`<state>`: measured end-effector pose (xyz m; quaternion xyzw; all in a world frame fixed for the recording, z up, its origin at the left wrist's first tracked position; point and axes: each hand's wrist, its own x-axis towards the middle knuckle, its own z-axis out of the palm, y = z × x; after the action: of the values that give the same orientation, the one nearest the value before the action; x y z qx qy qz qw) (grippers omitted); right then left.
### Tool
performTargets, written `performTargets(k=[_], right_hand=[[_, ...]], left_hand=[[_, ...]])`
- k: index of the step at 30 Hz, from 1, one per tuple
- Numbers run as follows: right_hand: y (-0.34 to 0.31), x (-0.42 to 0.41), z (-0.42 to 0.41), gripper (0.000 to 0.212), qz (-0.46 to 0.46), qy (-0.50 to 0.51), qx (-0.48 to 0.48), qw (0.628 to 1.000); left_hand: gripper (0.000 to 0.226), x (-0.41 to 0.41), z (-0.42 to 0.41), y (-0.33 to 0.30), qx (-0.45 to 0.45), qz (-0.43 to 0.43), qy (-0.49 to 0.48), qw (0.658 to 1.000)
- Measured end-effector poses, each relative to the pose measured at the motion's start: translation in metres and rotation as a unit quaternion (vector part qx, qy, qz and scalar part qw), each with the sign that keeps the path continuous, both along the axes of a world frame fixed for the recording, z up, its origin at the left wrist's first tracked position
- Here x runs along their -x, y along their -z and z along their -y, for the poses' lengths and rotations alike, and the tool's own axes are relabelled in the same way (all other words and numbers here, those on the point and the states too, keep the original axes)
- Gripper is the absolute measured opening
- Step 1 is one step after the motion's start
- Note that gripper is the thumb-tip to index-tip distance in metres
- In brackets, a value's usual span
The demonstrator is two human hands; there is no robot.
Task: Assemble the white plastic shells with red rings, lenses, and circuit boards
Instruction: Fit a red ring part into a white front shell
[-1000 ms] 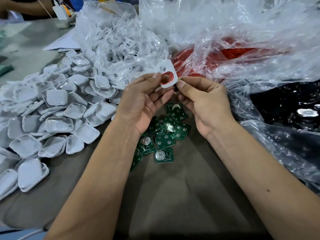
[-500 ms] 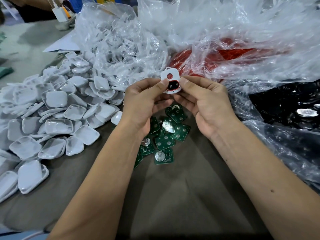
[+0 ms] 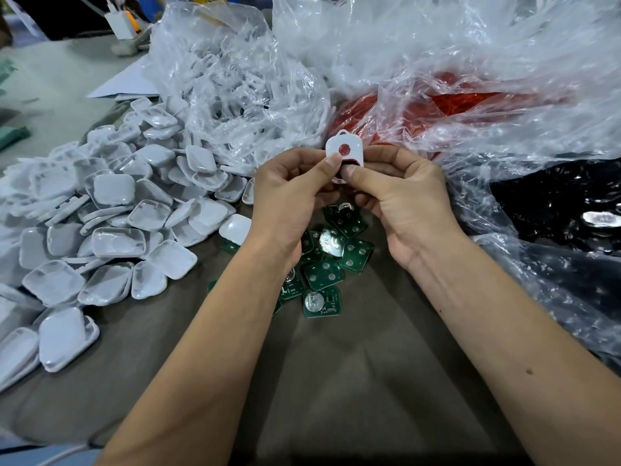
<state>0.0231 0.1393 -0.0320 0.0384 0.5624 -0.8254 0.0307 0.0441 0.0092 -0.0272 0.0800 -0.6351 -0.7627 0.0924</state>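
Your two hands meet over the middle of the table, both holding one white shell (image 3: pixel 343 152) between them, raised above the table just near of the plastic bags. Your left hand (image 3: pixel 289 200) pinches the shell's left edge, thumb tip on its face, the other fingers curled behind. Your right hand (image 3: pixel 403 193) grips the right side, thumb pressed over the lower opening, fingers curled round the back. The shell stands roughly upright, its small loop at the top; a red round spot shows in the upper hole, and a red ring (image 3: pixel 350 161) edges the lower opening where a dark lens sits, mostly hidden under your right thumb. Below your hands, green circuit boards (image 3: pixel 324 275) lie scattered on the brown table (image 3: pixel 369 381), some overlapping, one near board showing a round silver disc. To the left spreads a big heap of white shell halves (image 3: pixel 111 223), many lying hollow side up. Far of it, a clear bag of white parts (image 3: pixel 235 92) spills toward the heap. Far right, a clear bag of red parts (image 3: pixel 453 102); near right of that, a bag of dark glossy pieces (image 3: pixel 554 203), too blurred to tell apart. A sheet of paper (image 3: pixel 124 85) lies far left.
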Motion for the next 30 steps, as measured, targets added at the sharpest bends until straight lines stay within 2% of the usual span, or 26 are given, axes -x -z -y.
performTargets(k=[4,8,12,15,17,18,20,22,24,30], right_hand=[[-0.001,0.0,-0.002,0.028,-0.008,-0.014,0.014,1.0],[-0.002,0.0,-0.004,0.026,-0.011,-0.037,0.012,0.999],[-0.003,0.002,-0.01,0.019,0.002,-0.074,0.09,0.993],[-0.002,0.002,-0.009,0.019,-0.017,-0.073,0.117,0.99],[-0.001,0.001,-0.007,0.018,-0.074,-0.025,0.053,0.996],[0.0,0.001,-0.007,0.018,-0.125,0.015,-0.027,0.992],[0.002,0.002,-0.008,0.016,-0.238,0.08,-0.206,0.946],[0.003,0.001,-0.009,0.015,-0.309,0.095,-0.297,0.899],[0.002,0.001,-0.009,0.015,-0.341,0.095,-0.323,0.878],[-0.003,0.0,-0.011,0.022,-0.372,0.047,-0.298,0.878]], left_hand=[[0.014,0.001,0.0,0.001,-0.025,0.005,-0.004,1.0],[0.013,0.003,0.003,-0.001,-0.092,0.039,0.018,0.995],[0.007,0.004,0.006,-0.003,-0.152,0.053,0.054,0.985],[0.006,0.004,0.006,-0.003,-0.159,0.052,0.043,0.985],[0.012,0.003,0.004,-0.001,-0.12,0.029,0.006,0.992],[0.016,0.003,0.002,0.0,-0.097,0.013,-0.004,0.995],[0.02,0.001,-0.003,0.002,-0.093,-0.012,0.009,0.996],[0.023,0.0,-0.005,0.002,-0.116,-0.014,0.028,0.993],[0.015,0.001,-0.004,0.001,-0.142,-0.01,0.033,0.989],[0.022,0.006,0.004,0.0,-0.259,0.006,0.058,0.964]])
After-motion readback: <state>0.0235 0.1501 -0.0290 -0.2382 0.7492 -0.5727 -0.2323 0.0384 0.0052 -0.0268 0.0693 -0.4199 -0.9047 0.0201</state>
